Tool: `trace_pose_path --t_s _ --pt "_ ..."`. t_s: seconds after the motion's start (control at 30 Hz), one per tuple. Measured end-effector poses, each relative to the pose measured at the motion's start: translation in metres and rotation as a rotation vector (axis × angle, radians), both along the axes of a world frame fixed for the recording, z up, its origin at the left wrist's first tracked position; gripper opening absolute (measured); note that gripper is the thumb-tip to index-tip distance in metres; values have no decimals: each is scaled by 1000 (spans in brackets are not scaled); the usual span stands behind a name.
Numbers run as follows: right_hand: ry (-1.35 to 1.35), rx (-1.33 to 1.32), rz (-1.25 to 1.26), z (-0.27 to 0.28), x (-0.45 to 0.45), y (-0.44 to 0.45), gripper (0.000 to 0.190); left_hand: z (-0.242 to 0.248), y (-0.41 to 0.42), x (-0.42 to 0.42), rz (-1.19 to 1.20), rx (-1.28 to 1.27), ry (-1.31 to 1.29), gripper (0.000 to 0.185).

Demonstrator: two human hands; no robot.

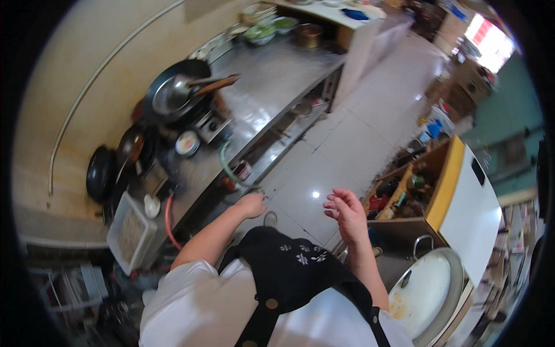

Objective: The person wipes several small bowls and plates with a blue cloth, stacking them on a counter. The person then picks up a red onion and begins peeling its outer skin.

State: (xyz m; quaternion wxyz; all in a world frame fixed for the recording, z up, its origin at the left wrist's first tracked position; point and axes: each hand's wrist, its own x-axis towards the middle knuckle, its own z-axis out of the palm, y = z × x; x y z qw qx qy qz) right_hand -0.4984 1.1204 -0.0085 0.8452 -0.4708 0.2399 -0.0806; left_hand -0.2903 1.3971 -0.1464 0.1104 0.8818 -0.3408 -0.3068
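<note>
Both bare hands hang in front of my black apron, above the tiled floor. My left hand (251,205) is near the edge of the metal counter (256,99), its fingers curled downward; whether it holds anything cannot be made out. My right hand (347,212) has its fingers apart, with nothing in it, beside a wooden cabinet (451,182) holding bottles. On the counter to the left, a large wok (151,97) holds a metal bowl or ladle (175,93) beneath wooden-handled tools. A small patterned bowl (187,143) stands beside the stove (212,126).
A big round metal pot (455,277) with a pale lid stands at lower right. A plastic bin (149,234) sits at the counter's near end, by a red hose (169,221). A green hose (225,162) hangs over the counter edge. Cardboard boxes (468,86) line the right side.
</note>
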Motion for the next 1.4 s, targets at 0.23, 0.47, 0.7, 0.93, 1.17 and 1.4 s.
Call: trace_pose_path --t_s 0.23,0.47,0.7,0.93,1.17,1.4 --pt "233 -15 339 -23 69 31 34 -28 95 25 848 -74 -91 39" --pt "287 -184 396 -16 159 32 28 -85 215 192 1489 -338 -358 29" --pt "438 -151 367 -42 236 24 24 -157 352 135 1571 310 -232 40" --pt "533 -242 571 -59 304 39 24 -111 416 100 2388 -569 -218 42" --pt "479 -342 765 -62 350 51 23 -128 434 88 2426 -721 -204 29" --pt "442 -302 837 -91 359 23 26 -126 420 -34 1373 680 -175 22"
